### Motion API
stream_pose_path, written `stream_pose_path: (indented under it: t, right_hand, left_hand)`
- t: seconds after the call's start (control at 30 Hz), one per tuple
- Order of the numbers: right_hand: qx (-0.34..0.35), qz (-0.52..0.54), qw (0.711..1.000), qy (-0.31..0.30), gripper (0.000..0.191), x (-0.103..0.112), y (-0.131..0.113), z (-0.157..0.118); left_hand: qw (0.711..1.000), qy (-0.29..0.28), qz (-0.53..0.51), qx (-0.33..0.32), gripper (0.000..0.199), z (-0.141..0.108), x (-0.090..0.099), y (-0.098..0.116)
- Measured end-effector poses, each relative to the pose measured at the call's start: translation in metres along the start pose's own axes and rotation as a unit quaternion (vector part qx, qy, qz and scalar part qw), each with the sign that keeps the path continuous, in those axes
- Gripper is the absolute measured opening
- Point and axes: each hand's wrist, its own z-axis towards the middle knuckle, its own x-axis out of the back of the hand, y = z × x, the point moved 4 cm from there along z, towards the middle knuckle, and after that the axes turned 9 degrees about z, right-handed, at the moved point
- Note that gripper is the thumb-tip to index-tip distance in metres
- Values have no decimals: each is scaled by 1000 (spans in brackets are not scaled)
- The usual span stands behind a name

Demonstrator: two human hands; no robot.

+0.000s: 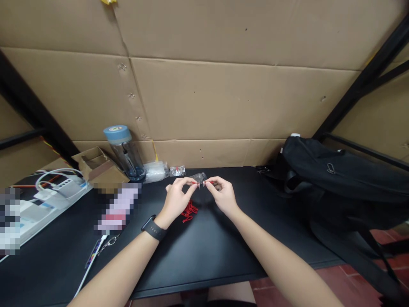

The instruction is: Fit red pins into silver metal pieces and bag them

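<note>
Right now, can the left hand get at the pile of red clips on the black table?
Probably yes: the small pile of red clips lies just beside the left hand, nothing between them, though its fingers pinch a small red-and-clear piece.

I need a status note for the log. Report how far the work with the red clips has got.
Done: cannot tell; a small clear bag by the cardboard wall looks filled, but its contents are too small to read. In hand: the left hand and right hand pinch one red clip at a clear bag above the table. Left: a pile of red clips on the table under the left hand.
</note>
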Motion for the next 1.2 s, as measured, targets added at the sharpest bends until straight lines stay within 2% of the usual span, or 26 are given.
stream_pose_path:
  t: [0.23,0.5,0.83,1.07,1.13,1.2]
  right_hand:
    - [-29,83,996,-24,24,-8,6,-3]
    - [-135,224,964,-42,34,-12,9,-5]
    - [-141,222,964,-50,35,-6,7,-3]
    - [-134,215,966,-52,38,-4,8,-3]
    - [-130,212,967,-45,40,-1,5,-1]
    - [-123,204,970,-39,41,3,1,1]
  left_hand:
    - [1000,2,-2,-2,15,-2,-3,0]
    - [999,-9,43,-11,12,-2,-4,3]
    - [998,0,66,1,14,-2,-4,-1]
    - [994,-12,96,-54,12,-1,-1,4]
    - [991,-4,118,-58,24,0,0,1]
    - [989,-1,141,-42,47,3,0,-8]
